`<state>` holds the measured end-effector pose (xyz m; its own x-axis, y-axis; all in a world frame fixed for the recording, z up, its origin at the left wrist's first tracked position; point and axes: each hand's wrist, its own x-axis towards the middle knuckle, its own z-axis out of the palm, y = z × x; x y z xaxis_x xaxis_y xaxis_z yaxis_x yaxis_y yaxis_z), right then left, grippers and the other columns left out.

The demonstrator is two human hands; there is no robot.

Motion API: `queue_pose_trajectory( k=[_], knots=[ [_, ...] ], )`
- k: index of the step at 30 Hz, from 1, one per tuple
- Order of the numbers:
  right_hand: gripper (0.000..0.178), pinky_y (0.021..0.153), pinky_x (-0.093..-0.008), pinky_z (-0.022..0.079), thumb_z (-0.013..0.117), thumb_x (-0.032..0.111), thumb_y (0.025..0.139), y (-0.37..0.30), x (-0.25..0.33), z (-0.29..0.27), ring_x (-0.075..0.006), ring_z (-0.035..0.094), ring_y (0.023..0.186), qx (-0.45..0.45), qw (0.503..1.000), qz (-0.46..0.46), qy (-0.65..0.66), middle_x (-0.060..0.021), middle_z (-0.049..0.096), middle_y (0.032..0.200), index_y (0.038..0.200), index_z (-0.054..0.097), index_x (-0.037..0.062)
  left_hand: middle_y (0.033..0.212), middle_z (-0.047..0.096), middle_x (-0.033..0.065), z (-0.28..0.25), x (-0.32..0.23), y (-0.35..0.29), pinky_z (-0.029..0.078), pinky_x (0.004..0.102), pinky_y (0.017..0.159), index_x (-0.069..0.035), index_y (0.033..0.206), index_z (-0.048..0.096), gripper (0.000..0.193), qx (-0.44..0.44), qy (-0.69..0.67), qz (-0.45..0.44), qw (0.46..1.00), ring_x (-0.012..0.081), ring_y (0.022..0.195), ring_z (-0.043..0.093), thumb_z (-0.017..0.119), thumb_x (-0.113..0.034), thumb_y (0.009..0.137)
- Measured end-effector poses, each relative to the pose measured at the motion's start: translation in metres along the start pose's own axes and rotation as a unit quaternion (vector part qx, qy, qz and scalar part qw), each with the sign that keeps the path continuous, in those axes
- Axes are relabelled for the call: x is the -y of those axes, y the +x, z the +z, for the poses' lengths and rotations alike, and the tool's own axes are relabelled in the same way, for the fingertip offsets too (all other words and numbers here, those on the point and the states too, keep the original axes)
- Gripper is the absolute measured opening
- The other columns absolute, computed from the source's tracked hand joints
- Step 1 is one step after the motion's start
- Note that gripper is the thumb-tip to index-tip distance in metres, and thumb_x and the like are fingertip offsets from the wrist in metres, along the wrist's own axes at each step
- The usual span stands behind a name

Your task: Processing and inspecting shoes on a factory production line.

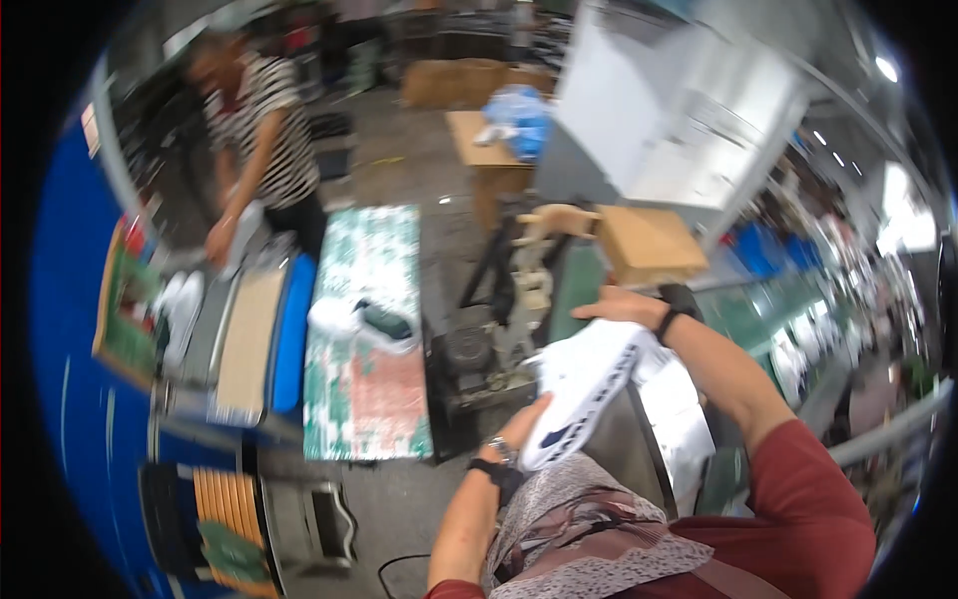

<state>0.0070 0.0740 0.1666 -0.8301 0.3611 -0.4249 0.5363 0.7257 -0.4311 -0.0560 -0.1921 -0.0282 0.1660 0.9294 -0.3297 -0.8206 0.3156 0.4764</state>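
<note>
A white shoe [587, 394] with dark markings along one side slants in front of me. My left hand [526, 424] grips its near left edge, with the fingers partly hidden beneath it. Just beyond the shoe's far end is my right hand [627, 307], its visible fingers apart and pointing left. Whether it touches the shoe is not clear. That hand is close to a brown cardboard box [651, 243] and a green surface [579, 285]. Left of the shoe stands a dark machine [469, 351] with beige parts.
A paint-worn table [384, 399] on the left bears white shoes [384, 327]. Past it, a co-worker [264, 140] in a striped top bends over a bench with more white shoes [182, 314]. A wooden-slatted chair [225, 499] stands lower left. Blue bags [519, 120] lie farther off.
</note>
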Motion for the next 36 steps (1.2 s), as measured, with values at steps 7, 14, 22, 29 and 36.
queue_pose_trajectory(
  k=[7,14,22,29,36],
  knots=[
    [0.076,0.092,-0.0409,0.056,0.074,0.055,0.091,-0.024,-0.058,0.059,-0.0255,0.068,0.111,0.063,0.86,0.015,0.506,-0.0176,0.068,0.13,0.134,0.061,-0.0067,0.126,0.069,0.013,0.004,0.037,-0.015,0.055,0.0375,0.099,0.006,0.14,0.055,0.067,-0.014,0.176,0.066,0.982,0.0239,0.114,0.068,0.084,-0.009,0.082],
    [0.092,0.105,-0.046,0.051,0.083,0.043,0.085,0.013,-0.045,0.092,-0.0266,0.058,0.127,-0.06,0.527,0.028,0.847,-0.0163,0.053,0.145,0.156,0.036,0.0094,0.12,0.073,0.016,0.021,0.088,0.008,0.057,0.0376,0.093,0.004,0.136,0.057,0.084,-0.13,0.63,-0.045,0.764,0.0261,0.109,0.071,0.096,-0.031,0.07],
    [0.127,0.122,-0.0369,0.03,0.091,0.028,0.071,-0.131,-0.158,0.044,-0.0314,0.038,0.148,-0.357,0.718,-0.256,0.54,-0.0226,0.035,0.161,0.166,0.01,0.0013,0.112,0.073,0.0241,0.077,0.126,0.191,0.056,0.0457,0.091,0.005,0.139,0.05,0.104,-0.171,0.675,0.067,0.715,0.039,0.104,0.071,0.096,-0.05,0.064],
    [0.127,0.119,-0.0425,0.039,0.091,0.01,0.062,-0.355,-0.3,0.082,-0.0394,0.047,0.143,-0.682,0.648,0.183,0.286,-0.0275,0.043,0.154,0.164,0.016,0.0005,0.136,0.062,0.0188,0.2,0.133,0.348,0.047,0.038,0.108,0.006,0.141,0.046,0.088,-0.089,0.566,0.157,0.804,0.0279,0.123,0.061,0.095,-0.02,0.072],
    [0.123,0.114,-0.0455,0.044,0.09,0.008,0.063,-0.48,-0.345,0.243,-0.041,0.05,0.137,-0.635,0.527,0.531,0.193,-0.0216,0.048,0.15,0.164,0.02,0.0101,0.138,0.06,0.0289,0.222,0.117,0.472,0.045,0.0372,0.11,0.019,0.148,0.031,0.13,-0.079,0.738,0.099,0.663,0.0354,0.127,0.06,0.1,-0.045,0.058]
  ],
)
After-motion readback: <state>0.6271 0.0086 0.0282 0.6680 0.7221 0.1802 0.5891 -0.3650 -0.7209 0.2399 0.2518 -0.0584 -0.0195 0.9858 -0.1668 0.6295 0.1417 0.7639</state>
